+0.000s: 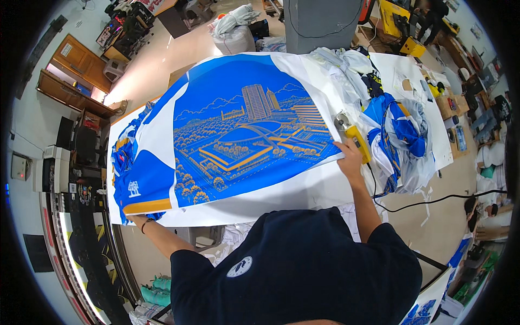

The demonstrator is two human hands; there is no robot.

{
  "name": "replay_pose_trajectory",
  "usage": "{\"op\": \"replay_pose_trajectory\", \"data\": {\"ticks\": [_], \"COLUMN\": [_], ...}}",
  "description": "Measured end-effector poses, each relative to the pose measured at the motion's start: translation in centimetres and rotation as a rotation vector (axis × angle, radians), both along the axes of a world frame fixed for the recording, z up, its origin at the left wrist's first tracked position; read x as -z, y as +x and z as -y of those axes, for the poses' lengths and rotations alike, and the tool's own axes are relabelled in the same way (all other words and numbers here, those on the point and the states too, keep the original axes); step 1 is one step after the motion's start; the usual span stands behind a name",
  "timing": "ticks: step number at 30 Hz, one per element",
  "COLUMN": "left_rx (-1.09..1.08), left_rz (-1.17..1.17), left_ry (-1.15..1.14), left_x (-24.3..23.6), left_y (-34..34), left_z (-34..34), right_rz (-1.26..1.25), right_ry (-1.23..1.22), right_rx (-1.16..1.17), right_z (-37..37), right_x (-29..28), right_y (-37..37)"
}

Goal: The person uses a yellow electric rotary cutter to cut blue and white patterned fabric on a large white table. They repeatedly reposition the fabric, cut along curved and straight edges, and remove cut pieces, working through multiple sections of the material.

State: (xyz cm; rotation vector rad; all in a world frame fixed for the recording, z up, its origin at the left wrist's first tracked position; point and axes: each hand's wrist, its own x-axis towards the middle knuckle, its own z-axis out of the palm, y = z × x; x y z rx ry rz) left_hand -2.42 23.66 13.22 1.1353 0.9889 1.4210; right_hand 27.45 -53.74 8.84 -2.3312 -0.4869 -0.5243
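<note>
A large fabric sheet [211, 92] printed in blue and orange with buildings and trees lies across a white-covered table [303, 189]. My right hand [349, 154] pinches its right edge, beside a yellow hand-held electric tool [359, 145] with a metal head and black cord. At the lower-left corner, my left hand [135, 218] grips the sheet, its fingers mostly hidden by the fabric. Crumpled blue printed fabric [123, 154] is bunched at the table's left end. Another heap of blue and white fabric [409, 135] sits on clear plastic right of the tool.
A grey pillar [319, 27] and a white bundle [233, 38] stand beyond the table. A long machine [86, 254] runs along the left. A seated person [130, 30] is at the upper left, another person [430, 19] at the upper right. Shelved goods line the right wall.
</note>
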Motion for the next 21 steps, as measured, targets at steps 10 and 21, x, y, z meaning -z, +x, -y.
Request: {"op": "replay_pose_trajectory", "data": {"ticks": [10, 21], "left_rx": [-0.526, 0.570], "left_rz": [-0.362, -1.017], "left_ry": [-0.411, 0.648], "left_x": [8.0, 11.4], "left_y": [-4.0, 13.7], "left_z": [1.9, 26.9], "right_rz": [-0.269, -0.350], "right_ry": [-0.315, -0.392], "right_rx": [-0.187, -0.125], "right_z": [-0.1, -0.9], "right_x": [5.7, 7.2], "right_y": [-3.8, -7.0]}}
